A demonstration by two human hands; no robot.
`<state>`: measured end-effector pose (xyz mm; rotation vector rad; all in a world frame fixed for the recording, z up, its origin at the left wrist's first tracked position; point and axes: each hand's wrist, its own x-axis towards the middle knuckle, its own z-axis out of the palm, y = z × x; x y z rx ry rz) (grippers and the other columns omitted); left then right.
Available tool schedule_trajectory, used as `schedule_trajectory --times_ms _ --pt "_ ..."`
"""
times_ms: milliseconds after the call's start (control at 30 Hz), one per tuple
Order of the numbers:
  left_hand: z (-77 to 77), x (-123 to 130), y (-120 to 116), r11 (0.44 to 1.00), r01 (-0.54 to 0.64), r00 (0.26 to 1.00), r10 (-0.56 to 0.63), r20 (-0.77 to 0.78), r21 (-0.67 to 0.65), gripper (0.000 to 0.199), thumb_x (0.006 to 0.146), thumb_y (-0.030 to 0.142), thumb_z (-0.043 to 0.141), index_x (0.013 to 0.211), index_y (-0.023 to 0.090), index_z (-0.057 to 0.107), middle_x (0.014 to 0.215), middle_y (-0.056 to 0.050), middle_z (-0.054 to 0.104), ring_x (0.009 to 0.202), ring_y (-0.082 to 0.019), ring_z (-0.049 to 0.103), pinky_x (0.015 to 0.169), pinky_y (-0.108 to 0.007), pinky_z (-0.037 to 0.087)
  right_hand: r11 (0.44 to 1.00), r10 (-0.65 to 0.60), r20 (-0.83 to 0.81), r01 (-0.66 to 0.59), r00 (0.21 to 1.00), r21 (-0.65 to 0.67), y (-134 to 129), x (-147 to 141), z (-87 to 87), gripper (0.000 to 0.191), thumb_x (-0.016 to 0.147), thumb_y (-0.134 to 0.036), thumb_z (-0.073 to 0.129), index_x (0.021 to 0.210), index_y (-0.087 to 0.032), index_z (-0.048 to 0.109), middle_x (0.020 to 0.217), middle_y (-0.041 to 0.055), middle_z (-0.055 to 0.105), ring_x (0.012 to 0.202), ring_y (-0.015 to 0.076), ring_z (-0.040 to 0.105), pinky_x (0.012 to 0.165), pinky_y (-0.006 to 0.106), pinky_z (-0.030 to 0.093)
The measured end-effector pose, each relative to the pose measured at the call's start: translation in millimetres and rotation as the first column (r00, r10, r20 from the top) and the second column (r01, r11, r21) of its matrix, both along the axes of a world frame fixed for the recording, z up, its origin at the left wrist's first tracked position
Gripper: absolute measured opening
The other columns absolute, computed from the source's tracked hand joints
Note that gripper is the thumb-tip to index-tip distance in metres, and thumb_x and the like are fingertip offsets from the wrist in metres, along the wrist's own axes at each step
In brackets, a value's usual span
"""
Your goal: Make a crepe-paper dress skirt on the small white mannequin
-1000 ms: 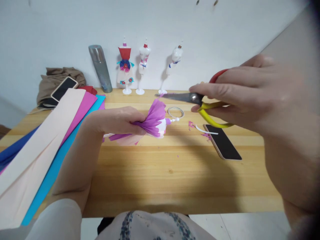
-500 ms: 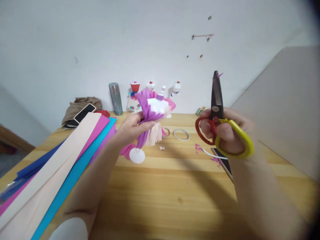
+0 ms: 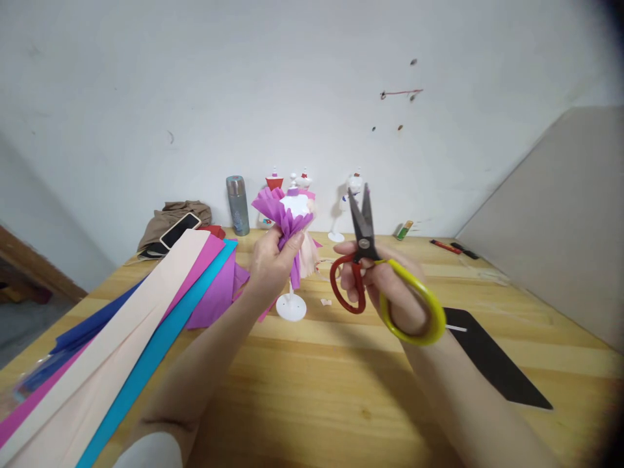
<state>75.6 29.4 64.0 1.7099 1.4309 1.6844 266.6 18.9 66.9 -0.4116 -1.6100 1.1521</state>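
Note:
A small white dress form (image 3: 295, 205) stands upright on its round white base, draped with purple crepe paper (image 3: 280, 207) and pale pink crepe paper (image 3: 307, 255). At its waist, my left hand (image 3: 273, 260) pinches the gathered purple crepe paper between thumb and fingers. To the right, my right hand (image 3: 392, 286) grips a pair of scissors (image 3: 364, 244) with one red and one yellow handle. The blades point up and are spread apart, clear of the paper. Part of the form's stem is hidden by the paper.
Long crepe paper strips (image 3: 146, 312) in several colours lie at left. Behind are a phone (image 3: 180, 230), brown cloth (image 3: 160, 224), a thermos (image 3: 238, 207) and more small dress forms (image 3: 355, 185). A black board (image 3: 497, 361) lies at right; paper scraps (image 3: 325, 301) lie mid-table.
The scissors have moved left towards the dress form, and their blades have opened. The form, tilted before, is now upright; my left hand has shifted its hold on the purple paper.

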Motion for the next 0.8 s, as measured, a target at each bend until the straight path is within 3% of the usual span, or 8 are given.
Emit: schedule_trajectory --times_ms 133,300,500,800 --pt "1.6 6 -4 0.991 -0.133 0.987 0.134 -0.091 0.013 0.024 0.091 0.040 0.055 0.090 0.018 0.064 0.077 -0.004 0.068 0.074 -0.020 0.062 0.068 -0.032 0.045 0.982 -0.154 0.089 0.142 0.984 0.129 -6 -15 -10.7 0.031 0.090 -0.042 0.065 0.116 -0.025 0.069 0.070 -0.0008 0.057 0.055 0.0124 0.050 0.047 0.026 0.042" --pt "0.8 9 -7 0.968 -0.245 0.945 0.251 -0.211 0.056 0.026 0.093 0.042 0.053 0.085 0.019 0.062 0.081 -0.007 0.069 0.077 -0.023 0.064 0.071 -0.034 0.045 0.890 -0.401 0.107 0.359 0.910 0.282 -6 -32 -12.9 0.036 0.082 -0.030 0.074 0.118 -0.029 0.070 0.081 0.0005 0.061 0.067 0.0153 0.053 0.059 0.029 0.044" --pt "0.0 7 -7 0.953 -0.286 0.911 0.302 -0.282 0.099 0.025 0.094 0.041 0.051 0.090 0.018 0.062 0.084 -0.009 0.070 0.083 -0.025 0.065 0.075 -0.035 0.047 0.906 -0.385 0.120 0.350 0.915 0.239 -9 -41 -11.7 0.033 0.087 -0.033 0.067 0.119 -0.029 0.068 0.076 0.0004 0.058 0.067 0.0168 0.055 0.060 0.031 0.046" --pt "10.8 9 -12 0.981 -0.195 0.930 0.186 -0.317 0.003 0.022 0.093 0.035 0.050 0.084 0.019 0.062 0.081 -0.008 0.069 0.079 -0.025 0.064 0.073 -0.035 0.045 0.738 -0.591 0.197 0.426 0.783 0.523 4 -11 31.0 0.029 0.077 -0.042 0.074 0.097 -0.024 0.063 0.071 -0.0010 0.054 0.059 0.0143 0.047 0.056 0.029 0.041"
